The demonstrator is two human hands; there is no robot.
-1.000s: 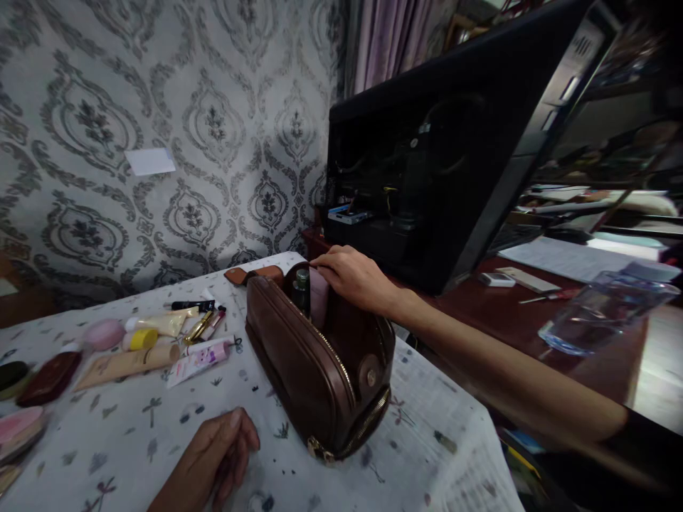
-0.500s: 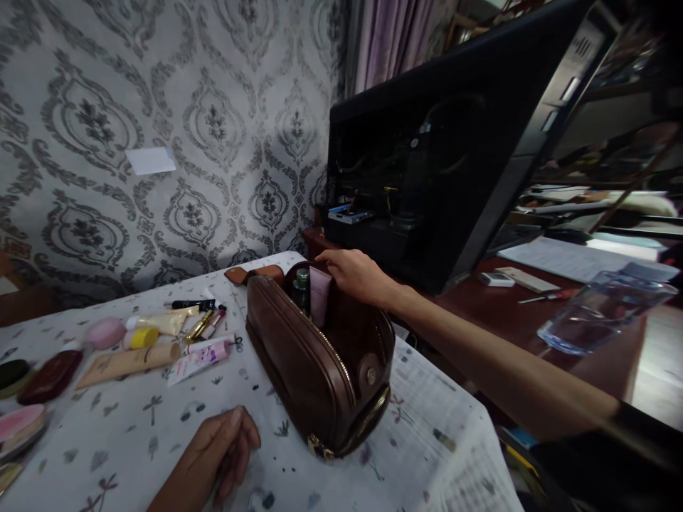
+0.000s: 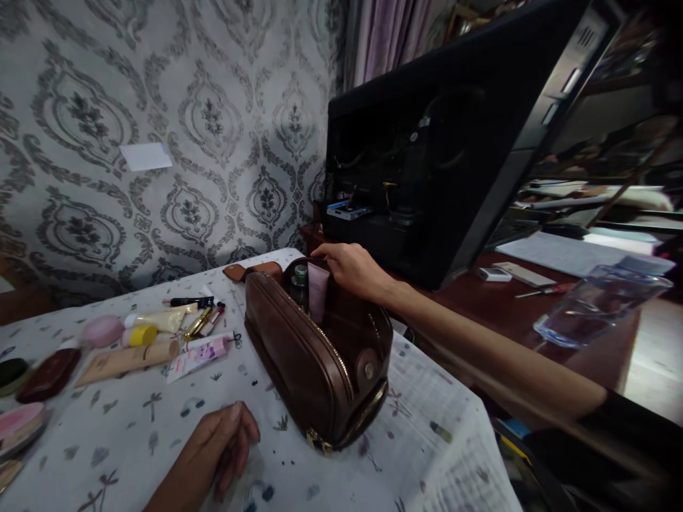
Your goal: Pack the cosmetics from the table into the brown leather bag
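Along the far rim of the open, boxy brown leather bag (image 3: 288,348), in the head view, the right hand (image 3: 355,270) rests its fingers; whether they pinch, I cannot tell. The bag, on white printed cloth (image 3: 299,483), holds a pale-pink plastic tube (image 3: 317,295) and a dark-green capped bottle (image 3: 299,286). Left of the bag, the left hand (image 3: 227,434) is loosely curled, with nothing visible in it. Steadying the bag seems the step; the next move likely calls for a wide mouth
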